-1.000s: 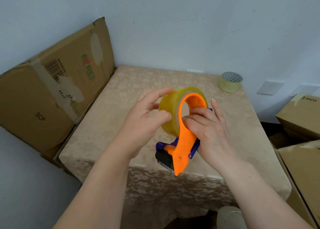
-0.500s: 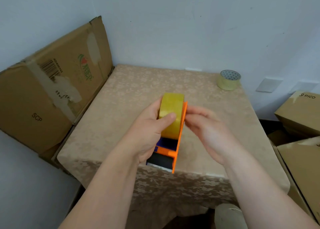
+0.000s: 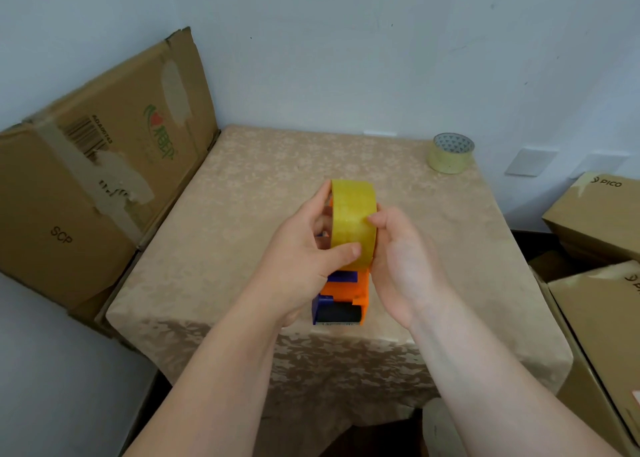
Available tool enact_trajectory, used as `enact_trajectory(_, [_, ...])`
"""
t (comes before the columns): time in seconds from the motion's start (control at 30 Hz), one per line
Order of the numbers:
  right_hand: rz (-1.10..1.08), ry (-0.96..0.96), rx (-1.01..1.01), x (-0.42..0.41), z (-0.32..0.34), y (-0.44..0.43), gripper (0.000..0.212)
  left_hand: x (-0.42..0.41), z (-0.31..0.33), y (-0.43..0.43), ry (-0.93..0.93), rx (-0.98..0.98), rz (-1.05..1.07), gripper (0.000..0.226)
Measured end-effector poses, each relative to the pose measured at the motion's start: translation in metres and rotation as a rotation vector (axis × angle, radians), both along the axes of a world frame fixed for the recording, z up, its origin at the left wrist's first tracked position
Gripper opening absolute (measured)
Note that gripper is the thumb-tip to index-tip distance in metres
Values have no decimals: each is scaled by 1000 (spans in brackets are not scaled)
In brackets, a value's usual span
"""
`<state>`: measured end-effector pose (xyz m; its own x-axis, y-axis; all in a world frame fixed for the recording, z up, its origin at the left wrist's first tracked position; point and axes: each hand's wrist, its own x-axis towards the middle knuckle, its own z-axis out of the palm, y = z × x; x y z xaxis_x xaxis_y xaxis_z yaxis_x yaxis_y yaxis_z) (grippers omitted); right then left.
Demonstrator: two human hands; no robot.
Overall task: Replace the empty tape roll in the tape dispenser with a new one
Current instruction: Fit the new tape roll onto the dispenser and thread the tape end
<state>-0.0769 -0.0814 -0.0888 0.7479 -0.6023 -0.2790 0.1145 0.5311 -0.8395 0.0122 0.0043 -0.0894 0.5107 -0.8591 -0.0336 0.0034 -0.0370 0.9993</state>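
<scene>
New tape roll (image 3: 354, 223): full and yellow, now seen edge-on with its band facing the camera, where a second ago the open side of the orange frame faced the camera; it sits in the upper part of the dispenser, held in the air over the near half of the table

Tape dispenser (image 3: 343, 295): orange frame with blue parts and a dark roller at its near end; it has been rotated in the hands over the last second, so the roller end now points toward the near edge of the table (image 3: 242, 186)

Left hand (image 3: 304, 262): wrapped round the left side of the roll and frame, thumb pressed on the lower face of the yellow band, fingers closed behind it on the far side

Right hand (image 3: 398, 259): against the right side of the frame, forefinger tip touching the band near its right edge, the other fingers loosely curled; it has come off the frame's flat side to the roll's rim

Meaning for the task: the new roll looks seated, so the swap itself seems done; the fingertip on the band suggests the next step is finding the free end and leading it down to the roller, though the tape end cannot be made out

Spent roll (image 3: 449, 152): thin pale ring with a patterned core, lying flat at the far right corner of the table, well apart from the hands

Risk: clear tape hides its end, so picking it loose may take a few tries
</scene>
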Motion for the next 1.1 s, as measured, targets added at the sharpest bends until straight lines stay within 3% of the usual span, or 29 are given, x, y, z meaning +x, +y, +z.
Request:
enact_trajectory(0.57, [78,-76,-125,0,0,1,43,3,-2,1,5,-25,15,84])
enact_trajectory(0.7, [134,-42,-264,-3,-4,-4,52,7,0,3,26,-28,5,77])
enact_trajectory(0.8, [194,-11,-376,-7,-5,-13,55,13,5,7,49,-34,-6,55])
enact_trajectory(0.9, [227,106,-600,-16,-1,-22,48,22,11,15,173,-18,12,39])
enact_trajectory(1.1, [471,289,-1054,-28,13,-25,74,32,13,24,426,24,-27,36])
